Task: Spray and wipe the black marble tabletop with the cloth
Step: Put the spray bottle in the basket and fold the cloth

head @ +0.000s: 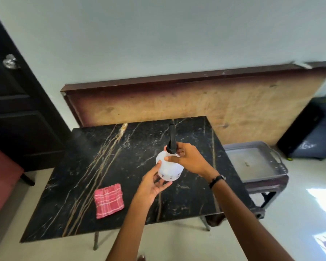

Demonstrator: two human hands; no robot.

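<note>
A black marble tabletop (109, 159) with gold and white veins fills the middle of the view. Above it I hold a white spray bottle (168, 169) with a black spray head (172, 140). My right hand (191, 160) grips the bottle's neck just under the head. My left hand (152, 185) cups the bottle's base from below and the left. A folded pink checked cloth (108, 200) lies flat on the tabletop, near the front and left of my hands.
A wooden board (196, 102) leans on the wall behind the table. A grey tray (256, 162) rests on a dark stool at the right, with a black and grey box (312, 132) beyond. A dark door (13, 110) and a red seat (0, 176) are left.
</note>
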